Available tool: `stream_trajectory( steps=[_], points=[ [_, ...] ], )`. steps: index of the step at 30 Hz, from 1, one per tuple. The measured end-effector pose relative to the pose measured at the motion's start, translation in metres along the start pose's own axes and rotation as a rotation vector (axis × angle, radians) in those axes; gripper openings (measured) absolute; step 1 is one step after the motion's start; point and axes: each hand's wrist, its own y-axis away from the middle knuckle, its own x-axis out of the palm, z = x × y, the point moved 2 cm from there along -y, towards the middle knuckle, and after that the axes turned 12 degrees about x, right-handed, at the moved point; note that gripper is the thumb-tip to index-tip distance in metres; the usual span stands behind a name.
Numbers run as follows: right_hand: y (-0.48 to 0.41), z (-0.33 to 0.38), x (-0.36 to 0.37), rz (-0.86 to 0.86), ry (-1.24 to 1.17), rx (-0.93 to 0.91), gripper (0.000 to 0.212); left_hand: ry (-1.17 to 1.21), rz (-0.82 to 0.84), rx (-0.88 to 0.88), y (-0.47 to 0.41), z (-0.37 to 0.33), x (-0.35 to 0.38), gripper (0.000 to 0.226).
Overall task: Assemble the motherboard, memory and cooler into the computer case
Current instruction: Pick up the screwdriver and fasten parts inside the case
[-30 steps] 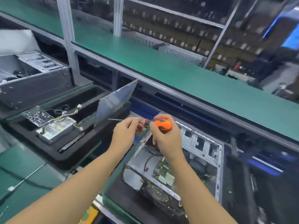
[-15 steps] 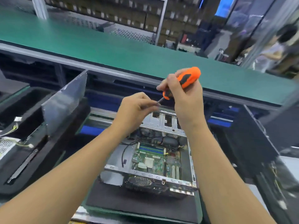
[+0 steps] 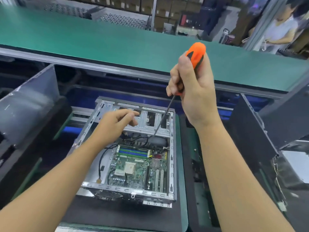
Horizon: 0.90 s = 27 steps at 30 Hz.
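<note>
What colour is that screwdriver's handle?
The screwdriver handle is orange with black inserts; head view, above the right hand.

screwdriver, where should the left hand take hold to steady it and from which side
Pinch the bare screwdriver shaft low, near the tip, coming from the left: the right hand wraps the orange handle, and the shaft slants down-left toward the left hand.

Case (image 3: pixel 170 164): silver, open, lying on its side on a black mat.
Motherboard (image 3: pixel 133 168): green, seated flat inside.
</note>
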Motion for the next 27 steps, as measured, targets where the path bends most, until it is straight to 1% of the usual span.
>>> stream_trajectory(
  steps=[2, 4, 8, 12, 14, 17, 20, 23, 25, 27],
  points=[
    [-0.005, -0.006, -0.019, -0.047, -0.018, -0.003, 0.016, 0.032, 0.012, -0.027, -0.002, 0.005, 0.008, 0.025],
    [-0.010, -0.007, -0.037, -0.104, -0.087, 0.005, 0.014, 0.050, 0.032, -0.052, -0.004, 0.005, 0.013, 0.025],
    [-0.016, -0.018, -0.058, -0.169, -0.255, 0.091, 0.018, 0.093, 0.084, -0.123, -0.001, -0.002, 0.016, 0.028],
    [-0.020, -0.036, -0.068, -0.282, -0.325, 0.193, 0.017, 0.170, 0.207, -0.186, 0.005, -0.001, 0.025, 0.032],
    [-0.018, -0.042, -0.069, -0.326, -0.358, 0.231, 0.017, 0.185, 0.231, -0.207, 0.003, 0.002, 0.029, 0.033],
    [-0.013, -0.047, -0.064, -0.343, -0.386, 0.248, 0.011, 0.226, 0.252, -0.210, -0.002, 0.007, 0.035, 0.034],
    [-0.007, -0.051, -0.056, -0.367, -0.372, 0.260, 0.010, 0.244, 0.353, -0.186, -0.003, 0.012, 0.040, 0.032],
    [-0.003, -0.051, -0.050, -0.428, -0.351, 0.257, 0.010, 0.227, 0.440, -0.136, 0.000, 0.016, 0.045, 0.028],
    [0.000, -0.051, -0.050, -0.478, -0.342, 0.242, 0.009, 0.253, 0.428, -0.105, 0.001, 0.018, 0.046, 0.027],
    [0.004, -0.051, -0.052, -0.524, -0.329, 0.233, 0.010, 0.302, 0.321, -0.104, -0.001, 0.020, 0.042, 0.028]
  ],
)
